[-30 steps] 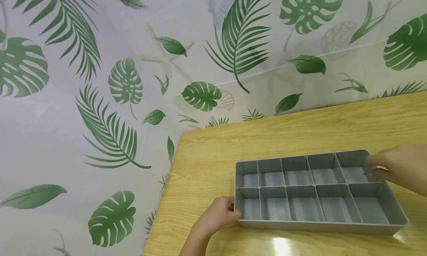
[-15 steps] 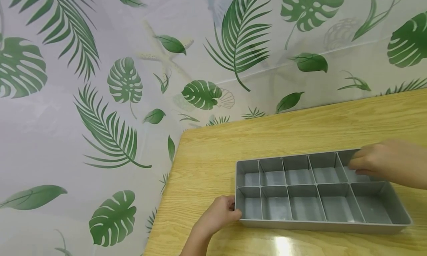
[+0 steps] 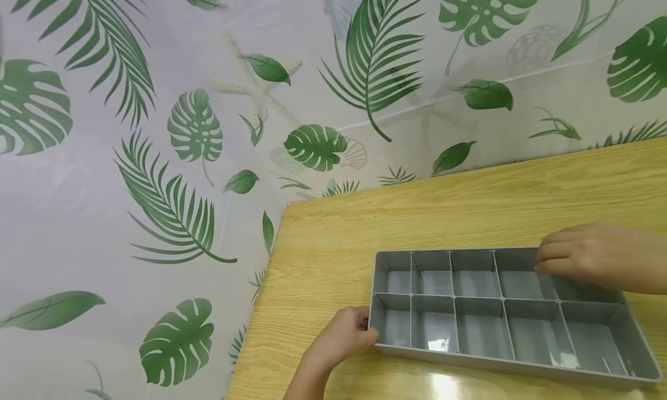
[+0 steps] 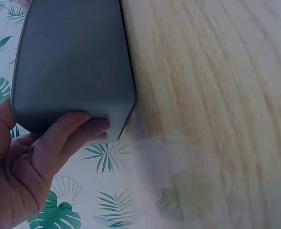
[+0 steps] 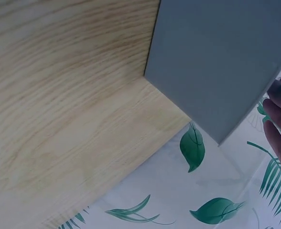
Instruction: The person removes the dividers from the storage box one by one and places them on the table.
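Observation:
A long grey compartment tray (image 3: pixel 504 298), with two rows of divided cells, lies on the wooden table. My left hand (image 3: pixel 341 333) grips its left end, thumb at the front corner and fingers against the outer end wall. The left wrist view shows that hand (image 4: pixel 33 162) with fingertips curled under the edge of the end wall. Over the back row's right-hand cells is my right hand (image 3: pixel 594 255), fingers bent down by the divider there. In the right wrist view its fingers (image 5: pixel 280 119) reach past the tray's rim; I cannot tell whether they pinch anything.
The yellow wood-grain table (image 3: pixel 323 238) ends at a left edge and meets a wall at the back. A white covering with green leaf prints (image 3: pixel 167 215) hangs along both sides. Light glares off the table in front of the tray.
The tray's right end has swung toward me and slightly right. My right hand has moved left from the right end to over the back row. The left hand keeps its hold.

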Demonstrator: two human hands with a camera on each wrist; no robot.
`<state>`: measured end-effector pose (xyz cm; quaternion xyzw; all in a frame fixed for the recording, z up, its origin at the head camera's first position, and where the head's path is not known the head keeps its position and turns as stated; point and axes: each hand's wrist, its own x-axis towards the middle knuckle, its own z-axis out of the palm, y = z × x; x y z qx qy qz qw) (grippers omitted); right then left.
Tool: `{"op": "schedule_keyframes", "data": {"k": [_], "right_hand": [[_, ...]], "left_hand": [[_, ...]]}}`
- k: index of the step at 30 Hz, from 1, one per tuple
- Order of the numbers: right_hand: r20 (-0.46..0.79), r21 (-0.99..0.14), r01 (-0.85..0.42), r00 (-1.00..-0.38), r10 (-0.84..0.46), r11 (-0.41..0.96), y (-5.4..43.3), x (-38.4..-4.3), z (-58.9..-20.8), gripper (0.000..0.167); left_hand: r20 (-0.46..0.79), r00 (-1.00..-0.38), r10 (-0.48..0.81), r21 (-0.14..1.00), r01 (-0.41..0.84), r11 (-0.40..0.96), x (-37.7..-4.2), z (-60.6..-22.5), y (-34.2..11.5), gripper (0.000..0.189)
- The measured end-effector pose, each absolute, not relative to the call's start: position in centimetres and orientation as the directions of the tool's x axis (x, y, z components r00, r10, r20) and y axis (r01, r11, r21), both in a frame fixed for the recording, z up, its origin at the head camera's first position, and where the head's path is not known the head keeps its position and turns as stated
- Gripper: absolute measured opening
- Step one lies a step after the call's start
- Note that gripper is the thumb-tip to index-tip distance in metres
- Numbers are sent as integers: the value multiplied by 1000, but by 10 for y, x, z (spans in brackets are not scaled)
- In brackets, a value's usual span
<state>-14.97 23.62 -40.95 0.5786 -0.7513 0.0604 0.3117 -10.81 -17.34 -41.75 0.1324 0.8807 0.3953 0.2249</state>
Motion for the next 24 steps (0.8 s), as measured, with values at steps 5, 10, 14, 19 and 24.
{"op": "schedule_keyframes", "data": {"k": [5,10,14,19,24], "right_hand": [[540,271,-908,-131,-832,319,237,-148,-411,58],[541,269,-911,-126,-832,313,237,-146,-412,57],[527,266,-915,-127,-840,305,237,-147,-411,57],[480,283,-919,-113,-870,276,235,-148,-410,60],[458,330,-922,-31,-888,202,232,-151,-409,58]], "left_hand": [[-295,-881,370,742,32,669,-103,-417,-170,12],[-281,-917,284,701,6,713,-95,-417,-163,13],[-248,-938,243,681,10,733,-92,-419,-160,25],[-197,-955,221,675,31,737,-91,-419,-159,27],[-202,-957,210,667,23,745,-90,-419,-159,28]]}}
